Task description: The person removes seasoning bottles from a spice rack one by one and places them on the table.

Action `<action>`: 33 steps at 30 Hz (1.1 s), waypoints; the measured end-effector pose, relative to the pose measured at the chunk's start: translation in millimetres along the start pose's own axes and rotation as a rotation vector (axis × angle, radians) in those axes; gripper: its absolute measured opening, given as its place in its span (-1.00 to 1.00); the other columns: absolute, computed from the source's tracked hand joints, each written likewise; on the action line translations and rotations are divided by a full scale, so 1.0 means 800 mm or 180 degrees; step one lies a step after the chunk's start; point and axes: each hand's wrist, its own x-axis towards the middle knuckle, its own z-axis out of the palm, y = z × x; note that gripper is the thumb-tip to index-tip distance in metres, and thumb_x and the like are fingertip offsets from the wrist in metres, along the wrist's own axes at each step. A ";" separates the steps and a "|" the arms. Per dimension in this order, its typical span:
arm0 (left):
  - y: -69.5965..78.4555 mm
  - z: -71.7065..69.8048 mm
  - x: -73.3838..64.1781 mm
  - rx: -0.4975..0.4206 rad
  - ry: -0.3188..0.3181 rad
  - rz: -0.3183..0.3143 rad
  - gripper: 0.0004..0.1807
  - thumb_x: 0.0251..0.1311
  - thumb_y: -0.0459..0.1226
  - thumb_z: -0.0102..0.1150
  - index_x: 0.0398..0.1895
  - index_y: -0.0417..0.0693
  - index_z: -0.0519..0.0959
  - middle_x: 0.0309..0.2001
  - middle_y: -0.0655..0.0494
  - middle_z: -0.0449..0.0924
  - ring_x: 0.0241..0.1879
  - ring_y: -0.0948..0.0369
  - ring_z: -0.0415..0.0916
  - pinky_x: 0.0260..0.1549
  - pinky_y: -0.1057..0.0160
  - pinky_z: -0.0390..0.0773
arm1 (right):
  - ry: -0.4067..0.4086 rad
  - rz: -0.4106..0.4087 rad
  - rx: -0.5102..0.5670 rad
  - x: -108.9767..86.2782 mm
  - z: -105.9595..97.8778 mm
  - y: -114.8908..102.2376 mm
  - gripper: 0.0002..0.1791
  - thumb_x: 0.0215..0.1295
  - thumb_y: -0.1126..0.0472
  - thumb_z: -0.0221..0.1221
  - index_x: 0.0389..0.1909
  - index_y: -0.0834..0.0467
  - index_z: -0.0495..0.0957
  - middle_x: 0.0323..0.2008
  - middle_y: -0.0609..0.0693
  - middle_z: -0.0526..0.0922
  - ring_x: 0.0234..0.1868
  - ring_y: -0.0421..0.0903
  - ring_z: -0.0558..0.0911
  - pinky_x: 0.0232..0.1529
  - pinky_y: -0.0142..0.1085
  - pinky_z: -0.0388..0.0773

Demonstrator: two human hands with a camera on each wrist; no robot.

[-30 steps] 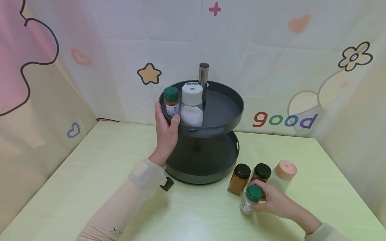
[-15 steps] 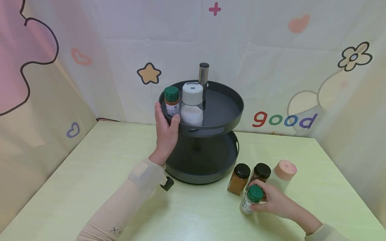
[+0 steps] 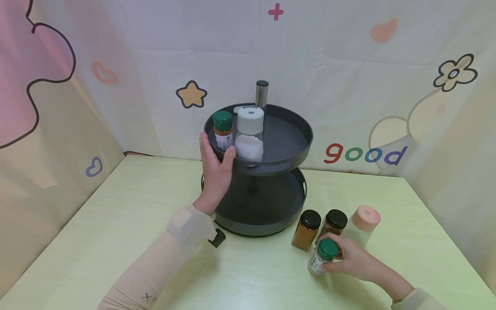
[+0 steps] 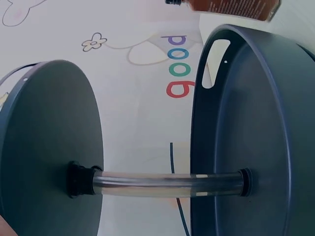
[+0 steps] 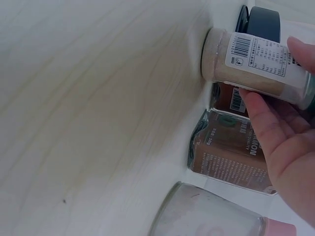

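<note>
My left hand (image 3: pixel 217 172) rests against the left rim of the upper tray (image 3: pixel 288 142) of a dark two-tier turntable, its fingers straight along the outside and its thumb near the front rim. Just inside that rim stand a green-capped spice jar (image 3: pixel 223 129) with reddish contents and a white-capped jar (image 3: pixel 249 144) of white powder. On the table at right, my right hand (image 3: pixel 356 260) grips another green-capped spice jar (image 3: pixel 326 254) between thumb and fingers. In the right wrist view this jar (image 5: pixel 261 64) has a white barcode label and pale brown powder.
Behind the gripped jar stand two black-capped spice jars, one brown (image 3: pixel 306 232) and one darker (image 3: pixel 335 221), and a pink-capped jar (image 3: pixel 366 221). The lower tray (image 3: pixel 257 202) is joined to the upper one by a metal post (image 4: pixel 147 184). A patterned curtain (image 3: pixel 329 86) backs the table.
The upper tray has turned slightly, its two jars shifting a little to the right along with my left hand. The right hand keeps its grip on the green-capped spice jar, almost still.
</note>
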 end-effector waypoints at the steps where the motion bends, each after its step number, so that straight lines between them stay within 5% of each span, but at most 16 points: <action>1: 0.001 0.000 0.000 0.0005 0.0004 -0.0001 -0.15 0.15 -0.05 -0.11 0.37 -0.04 -0.34 0.40 0.12 -0.37 0.36 0.21 -0.31 0.31 0.05 -0.17 | -0.0001 -0.0004 0.0003 0.000 0.000 0.000 -0.47 -0.09 0.11 0.29 -0.13 0.29 0.37 -0.28 0.06 0.59 -0.24 -0.43 0.49 -0.28 -0.43 0.51; 22: 0.014 0.004 -0.023 -0.0031 -0.0032 -0.0056 -0.09 0.11 -0.01 -0.03 0.37 -0.03 -0.32 0.39 0.14 -0.44 0.37 0.20 -0.41 0.30 -0.03 -0.24 | -0.0039 0.0045 0.0045 0.001 0.000 0.000 -0.48 -0.07 0.10 0.28 -0.12 0.28 0.37 -0.26 0.06 0.58 -0.24 -0.43 0.48 -0.29 -0.43 0.51; 33: 0.021 0.000 -0.043 -0.0143 -0.0234 -0.0074 -0.10 0.10 -0.12 -0.01 0.37 -0.01 -0.33 0.39 0.20 -0.49 0.37 0.22 -0.42 0.29 -0.04 -0.23 | -0.0073 -0.0011 0.0119 0.001 -0.001 0.001 -0.48 -0.06 0.12 0.28 -0.12 0.30 0.35 -0.26 0.09 0.58 -0.23 -0.44 0.48 -0.29 -0.44 0.50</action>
